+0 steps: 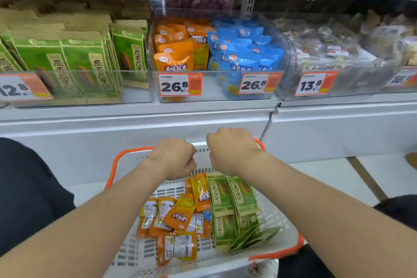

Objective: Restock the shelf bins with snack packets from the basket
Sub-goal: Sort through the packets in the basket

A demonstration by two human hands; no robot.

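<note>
A white basket with an orange rim (112,166) sits low in front of me. It holds several orange snack packets (178,214) on the left and green seed packets (232,198) on the right. My left hand (171,158) and my right hand (230,151) are side by side at the basket's far edge, fingers curled down over its white handle bar (201,146). On the shelf above, one clear bin (212,98) holds orange packets (173,56) and blue packets (243,56). The bin to its left holds green packets (67,63).
A third clear bin (286,95) at the right holds mixed wrapped snacks. Price tags 12.8, 26.8 and 13.8 hang on the bin fronts. A white shelf base (135,128) runs below the bins. Dark clothing shows at the left and lower right.
</note>
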